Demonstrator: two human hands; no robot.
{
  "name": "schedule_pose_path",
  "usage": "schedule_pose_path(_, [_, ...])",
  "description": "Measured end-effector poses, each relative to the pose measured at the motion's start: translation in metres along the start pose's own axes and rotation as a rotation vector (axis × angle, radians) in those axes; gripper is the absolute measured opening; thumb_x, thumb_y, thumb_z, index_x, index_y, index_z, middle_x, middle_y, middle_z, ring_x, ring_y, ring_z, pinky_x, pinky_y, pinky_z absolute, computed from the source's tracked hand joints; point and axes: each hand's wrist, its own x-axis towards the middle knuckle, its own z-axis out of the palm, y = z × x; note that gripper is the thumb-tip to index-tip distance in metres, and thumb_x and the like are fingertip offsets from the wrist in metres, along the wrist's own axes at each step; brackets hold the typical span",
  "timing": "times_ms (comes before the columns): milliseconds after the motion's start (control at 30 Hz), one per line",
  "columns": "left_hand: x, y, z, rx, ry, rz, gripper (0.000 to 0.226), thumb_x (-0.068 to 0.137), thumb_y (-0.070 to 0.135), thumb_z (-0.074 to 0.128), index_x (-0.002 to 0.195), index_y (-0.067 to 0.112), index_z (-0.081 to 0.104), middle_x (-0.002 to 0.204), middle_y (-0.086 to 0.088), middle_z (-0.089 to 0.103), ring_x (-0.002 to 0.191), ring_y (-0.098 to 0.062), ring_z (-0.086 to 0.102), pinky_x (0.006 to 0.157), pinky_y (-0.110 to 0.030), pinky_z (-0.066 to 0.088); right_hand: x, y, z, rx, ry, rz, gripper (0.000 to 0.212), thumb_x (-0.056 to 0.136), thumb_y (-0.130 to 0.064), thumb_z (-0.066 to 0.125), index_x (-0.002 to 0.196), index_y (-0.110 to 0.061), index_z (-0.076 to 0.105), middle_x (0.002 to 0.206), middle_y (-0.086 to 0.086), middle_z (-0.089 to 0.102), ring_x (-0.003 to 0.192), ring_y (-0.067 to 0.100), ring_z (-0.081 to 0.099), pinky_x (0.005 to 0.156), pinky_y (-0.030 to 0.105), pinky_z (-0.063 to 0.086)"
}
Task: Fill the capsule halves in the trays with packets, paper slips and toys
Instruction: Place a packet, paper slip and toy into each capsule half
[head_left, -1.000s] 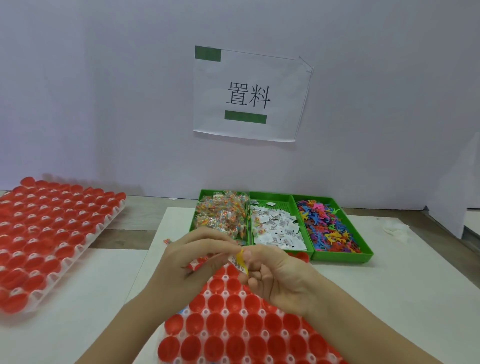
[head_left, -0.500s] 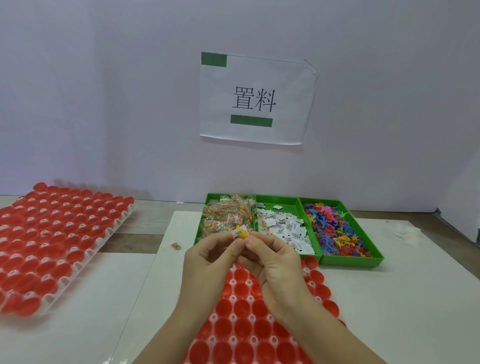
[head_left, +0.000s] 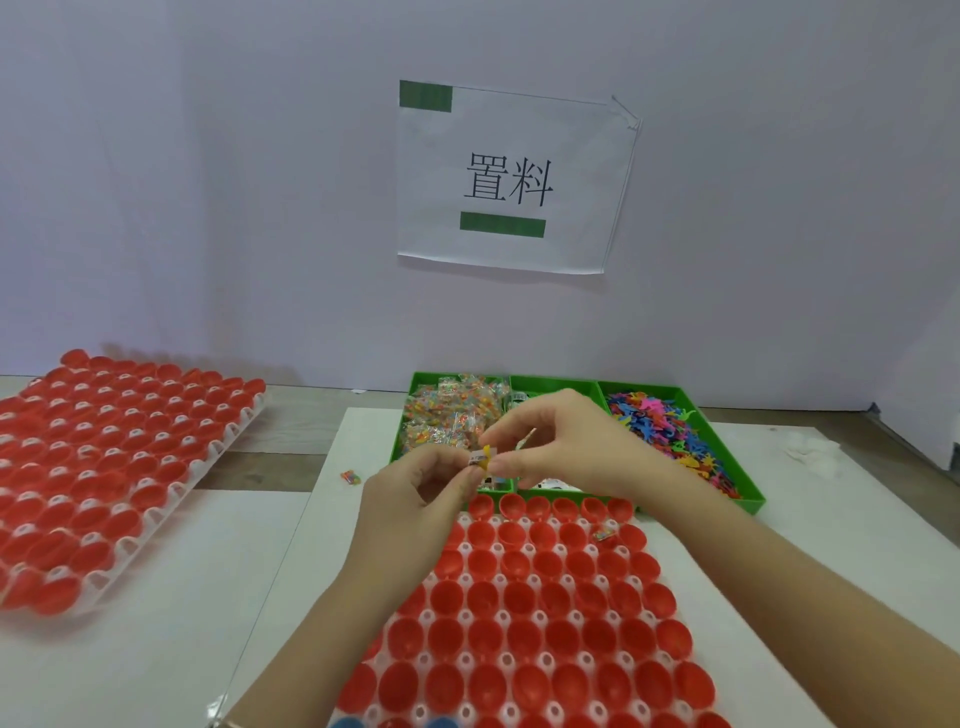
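Above the far edge of the near tray (head_left: 498, 618) of red capsule halves, both hands meet. My left hand (head_left: 415, 499) pinches a small bundle (head_left: 482, 458): a yellow toy with a printed paper slip. My right hand (head_left: 566, 447) has its fingertips curled at the same bundle and touches it from the right. One packet (head_left: 604, 534) lies in a capsule half in the tray's second row at the right. Behind the hands a green three-part bin (head_left: 748, 501) holds packets (head_left: 447, 415) on the left, paper slips in the middle, mostly hidden, and coloured toys (head_left: 670, 431) on the right.
A second tray (head_left: 104, 478) of red capsule halves sits at the left on the table. A stray packet (head_left: 351, 476) lies on the white sheet left of my hands. A paper sign (head_left: 511, 176) hangs on the wall behind. Crumpled white tissue (head_left: 810, 453) lies at the far right.
My view has dropped slightly. The hands have stayed together on the small bundle and lie further back, in front of the green bin; the right hand's fingers have spread over it.
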Motion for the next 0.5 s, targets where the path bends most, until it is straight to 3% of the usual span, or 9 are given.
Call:
schedule_pose_path(167, [0.008,-0.009,-0.001,0.118,-0.045,0.041,0.013,0.083,0.02,0.075,0.078,0.031,0.071,0.075,0.013,0.071,0.068,-0.003,0.066,0.065,-0.018,0.053,0.017,0.005,0.003,-0.154,-0.105,0.006,0.013,0.079,-0.026,0.079,0.091,-0.024,0.073,0.076,-0.007,0.07,0.065,0.012,0.071,0.059,0.025,0.057])
schedule_pose_path(233, [0.008,-0.015,-0.001,0.157,-0.047,0.032,0.013,0.083,0.02,0.075,0.078,0.031,0.071,0.075,0.015,0.071,0.068,-0.001,0.065,0.065,-0.015,0.05,0.023,0.015,0.009,-0.172,-0.125,0.007,0.011,0.083,-0.025,0.076,0.092,-0.022,0.071,0.081,-0.001,0.07,0.07,0.018,0.072,0.065,0.031,0.06])
schedule_pose_path(300, [0.006,-0.02,0.001,0.152,-0.046,-0.005,0.016,0.082,0.017,0.076,0.079,0.032,0.07,0.075,0.016,0.071,0.071,0.002,0.065,0.067,-0.012,0.048,0.028,0.026,0.016,-0.193,-0.129,-0.001,0.008,0.087,-0.021,0.071,0.093,-0.016,0.07,0.083,0.005,0.07,0.068,0.019,0.071,0.064,0.029,0.059])
schedule_pose_path(400, [-0.002,-0.029,0.0,0.251,-0.001,-0.005,0.021,0.08,0.019,0.077,0.091,0.033,0.066,0.083,0.017,0.069,0.079,0.007,0.062,0.072,-0.007,0.044,0.035,0.044,0.021,-0.164,-0.083,0.042,0.002,0.09,-0.016,0.068,0.091,-0.016,0.067,0.08,0.003,0.068,0.058,0.011,0.066,0.055,0.024,0.054])
schedule_pose_path(500, [-0.019,-0.038,-0.001,0.544,-0.082,0.149,0.019,0.085,0.022,0.07,0.104,0.024,0.066,0.103,0.014,0.064,0.092,0.001,0.055,0.088,-0.013,0.04,0.043,0.062,0.021,-0.06,-0.021,0.11,0.005,0.09,-0.01,0.066,0.089,-0.015,0.065,0.082,0.002,0.065,0.052,-0.004,0.058,0.056,0.018,0.051])
